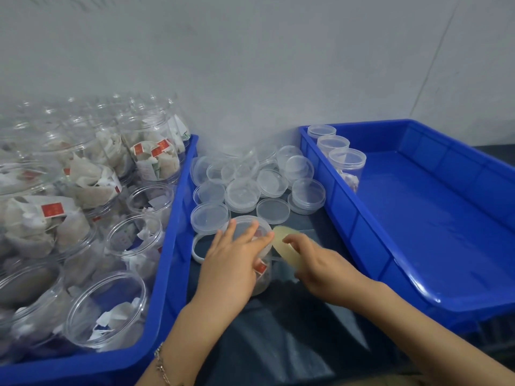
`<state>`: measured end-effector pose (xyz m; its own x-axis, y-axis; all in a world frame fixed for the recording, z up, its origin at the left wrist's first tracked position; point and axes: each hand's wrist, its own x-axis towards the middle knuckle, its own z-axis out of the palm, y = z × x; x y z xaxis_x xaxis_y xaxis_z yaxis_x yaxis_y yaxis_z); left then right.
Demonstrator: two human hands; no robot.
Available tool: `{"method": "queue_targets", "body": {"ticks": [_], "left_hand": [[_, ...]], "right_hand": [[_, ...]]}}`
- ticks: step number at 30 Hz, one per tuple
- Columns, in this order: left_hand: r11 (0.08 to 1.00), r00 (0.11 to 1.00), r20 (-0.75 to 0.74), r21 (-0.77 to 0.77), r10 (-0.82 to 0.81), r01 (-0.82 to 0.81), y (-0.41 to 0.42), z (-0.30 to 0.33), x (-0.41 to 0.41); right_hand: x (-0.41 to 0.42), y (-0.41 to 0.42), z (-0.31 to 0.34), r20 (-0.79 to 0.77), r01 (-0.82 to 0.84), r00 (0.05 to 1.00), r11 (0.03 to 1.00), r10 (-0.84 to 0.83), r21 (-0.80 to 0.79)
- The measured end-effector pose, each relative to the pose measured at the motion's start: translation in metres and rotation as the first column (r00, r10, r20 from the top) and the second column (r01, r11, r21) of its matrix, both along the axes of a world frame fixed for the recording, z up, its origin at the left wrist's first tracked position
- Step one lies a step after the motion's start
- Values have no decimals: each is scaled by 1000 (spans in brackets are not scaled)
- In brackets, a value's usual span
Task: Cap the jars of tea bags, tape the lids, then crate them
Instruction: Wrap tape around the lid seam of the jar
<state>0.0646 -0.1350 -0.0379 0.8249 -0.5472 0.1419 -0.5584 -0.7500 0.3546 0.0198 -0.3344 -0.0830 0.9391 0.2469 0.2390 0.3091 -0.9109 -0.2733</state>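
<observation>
Jar [260, 263] upright between hands; left hand [231, 257] flat, fingers spread on lid [245, 227]; right hand [315, 263] grips tape roll [287, 250] touching jar's right side, nearer seam.

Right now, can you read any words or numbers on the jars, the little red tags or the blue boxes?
No text here can be read.
Red tags on the tea bags in the left blue box: they carry pale marks, too blurred to read.
Red tag in the jar under the left hand: blurred too.
Lids, right blue box and roll of tape in the right hand: no writing visible.
</observation>
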Motion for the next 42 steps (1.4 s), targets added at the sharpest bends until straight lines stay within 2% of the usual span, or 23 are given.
{"method": "queue_targets", "body": {"ticks": [3,6,8,10,12,15,19,23,32,35,38,42], "left_hand": [[999,999,-39,-29,-33,32,3,1,4],[999,999,-39,-20,-34,33,4,3,4],[1000,1000,-6,22,-18,18,3,4,1],[996,999,34,91,8,-11,1,7,1],[989,998,44,139,43,-49,-7,13,3],[976,992,41,180,118,-124,-22,16,13],[941,988,43,300,147,-153,-30,1,22],[970,986,89,184,143,-157,-23,-12,22],[976,981,148,155,128,-151,-24,-12,21],[989,983,163,112,80,-99,-21,-13,22],[999,990,138,38,-18,13,-14,-6,22],[994,995,30,-52,-98,100,-10,5,22]], "right_hand": [[-11,-13,-1,-80,60,995,995,-53,84],[-15,-20,4,-130,136,982,991,-136,-11],[-14,-17,10,-63,168,982,975,-179,-144],[-12,-13,14,138,190,977,951,-159,-246],[-11,-9,21,285,215,949,938,-135,-272],[-3,-5,30,350,223,929,937,-120,-269],[9,-6,29,326,253,932,925,-155,-282],[19,-9,21,294,263,937,936,-190,-234],[47,-2,15,171,206,971,943,-164,-263],[57,4,16,156,198,974,947,-162,-253],[66,12,15,132,180,980,952,-151,-249],[69,22,12,89,126,990,969,-109,-213]]}}
